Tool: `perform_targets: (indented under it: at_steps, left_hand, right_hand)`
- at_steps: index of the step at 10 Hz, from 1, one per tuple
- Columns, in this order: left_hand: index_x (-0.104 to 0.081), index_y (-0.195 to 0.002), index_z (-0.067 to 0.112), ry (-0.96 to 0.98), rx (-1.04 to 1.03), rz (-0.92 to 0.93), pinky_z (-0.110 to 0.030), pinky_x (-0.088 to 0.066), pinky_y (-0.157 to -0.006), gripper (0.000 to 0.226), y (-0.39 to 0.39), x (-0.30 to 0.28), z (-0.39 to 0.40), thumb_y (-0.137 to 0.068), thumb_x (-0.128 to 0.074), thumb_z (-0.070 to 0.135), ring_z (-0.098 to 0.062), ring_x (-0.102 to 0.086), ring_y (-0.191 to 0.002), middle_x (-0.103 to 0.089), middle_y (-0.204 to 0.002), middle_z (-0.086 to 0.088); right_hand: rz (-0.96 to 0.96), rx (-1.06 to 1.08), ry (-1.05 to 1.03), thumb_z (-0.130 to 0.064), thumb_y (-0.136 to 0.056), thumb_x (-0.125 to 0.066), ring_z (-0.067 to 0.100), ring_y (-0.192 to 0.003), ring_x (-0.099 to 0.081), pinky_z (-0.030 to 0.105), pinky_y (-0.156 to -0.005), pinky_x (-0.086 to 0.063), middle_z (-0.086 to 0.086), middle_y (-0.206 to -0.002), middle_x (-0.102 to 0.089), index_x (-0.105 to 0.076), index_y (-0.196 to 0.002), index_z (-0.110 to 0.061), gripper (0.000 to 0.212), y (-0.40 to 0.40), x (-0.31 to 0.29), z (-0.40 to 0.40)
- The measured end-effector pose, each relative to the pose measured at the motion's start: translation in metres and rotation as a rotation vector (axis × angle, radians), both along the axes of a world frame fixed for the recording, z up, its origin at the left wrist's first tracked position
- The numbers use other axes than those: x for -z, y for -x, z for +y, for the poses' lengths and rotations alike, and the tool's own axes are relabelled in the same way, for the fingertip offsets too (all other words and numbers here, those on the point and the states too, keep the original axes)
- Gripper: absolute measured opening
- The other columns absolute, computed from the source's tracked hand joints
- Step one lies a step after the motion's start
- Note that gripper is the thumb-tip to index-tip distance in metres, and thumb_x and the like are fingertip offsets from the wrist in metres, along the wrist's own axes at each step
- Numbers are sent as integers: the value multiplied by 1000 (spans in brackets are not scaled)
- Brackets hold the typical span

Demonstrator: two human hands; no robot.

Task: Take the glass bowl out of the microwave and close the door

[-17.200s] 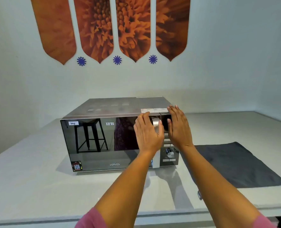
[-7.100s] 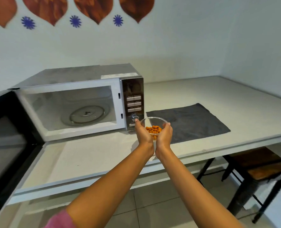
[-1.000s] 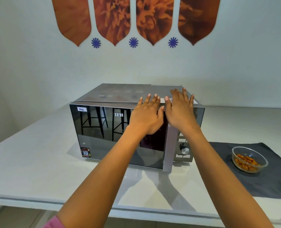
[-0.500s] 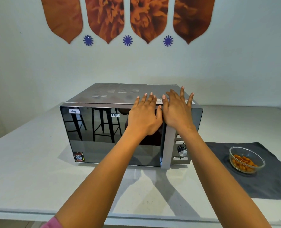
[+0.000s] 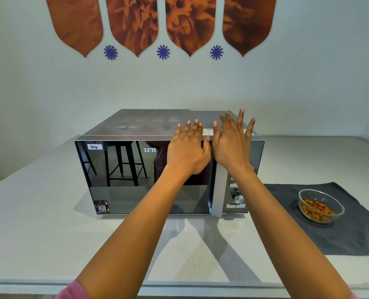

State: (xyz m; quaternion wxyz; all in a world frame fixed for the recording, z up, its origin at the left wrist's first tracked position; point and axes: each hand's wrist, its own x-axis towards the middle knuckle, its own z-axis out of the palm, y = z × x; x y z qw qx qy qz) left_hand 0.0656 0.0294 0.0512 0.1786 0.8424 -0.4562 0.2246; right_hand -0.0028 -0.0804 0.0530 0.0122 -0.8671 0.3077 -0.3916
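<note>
1. Since half a second ago, my hands have kept their place and the microwave (image 5: pixel 157 169) door (image 5: pixel 142 178) remains shut.
2. Readable: "Veg" label (image 5: pixel 94 146), "IFB" logo (image 5: pixel 150 149).
3. Left hand (image 5: pixel 187 152) and right hand (image 5: pixel 231 145): flat, fingers spread, side by side, holding nothing, at the door's upper right.
4. Glass bowl (image 5: pixel 320 205) sits on the grey mat (image 5: pixel 352 234), right of the microwave.

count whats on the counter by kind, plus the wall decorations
microwave: 1
glass bowl of orange snacks: 1
dark grey cloth: 1
orange flower panels on the wall: 4
blue star-shaped stickers: 3
total: 10
</note>
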Motion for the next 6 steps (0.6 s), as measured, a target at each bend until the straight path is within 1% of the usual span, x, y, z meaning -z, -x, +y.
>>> perform_targets:
  at_steps: [1,2,3,4,5,6]
  left_hand:
    - [-22,-155,10,-2,3,1,-37,1,-123,60,1,1,0,-103,-21,39,-20,-10,-152,-20,-163,-6]
    - [-21,-155,9,11,3,-15,-37,1,-123,60,2,1,1,-103,-21,39,-20,-7,-152,-18,-164,-7]
    - [-22,-155,9,22,2,-37,-37,1,-123,60,2,3,1,-103,-21,38,-20,-7,-152,-19,-163,-7]
    - [-23,-154,7,48,7,-63,-39,-1,-124,60,4,6,2,-103,-21,37,-20,-8,-152,-20,-163,-9]
    - [-23,-154,5,87,5,-91,-39,0,-124,60,5,8,2,-103,-21,37,-20,-6,-152,-18,-163,-10]
    - [-16,-155,4,190,-9,-152,-39,3,-123,62,-1,4,6,-103,-23,35,-21,1,-152,-10,-164,-11]
  right_hand:
    - [-6,-1,-3,-45,-106,-17,28,-155,1,54,-122,11,9,-161,-33,-40,-150,-12,59,0,0,1]
    - [-62,-17,-23,-43,-106,-21,27,-155,-2,51,-124,8,11,-163,-27,-38,-150,-11,57,0,1,2]
    - [-168,-62,-46,-40,-107,-25,26,-154,-12,46,-125,1,10,-163,-28,-37,-150,-10,54,1,2,5]
    - [-345,-156,-114,-33,-107,-32,25,-149,-28,41,-125,-16,9,-159,-37,-40,-148,-10,48,6,3,14]
    - [-388,-170,-93,-30,-106,-34,25,-148,-30,41,-123,-21,9,-157,-39,-40,-149,-10,47,8,5,21]
    - [-407,-193,-70,-31,-106,-33,24,-151,-23,39,-125,-16,9,-161,-33,-34,-152,-10,50,9,7,18]
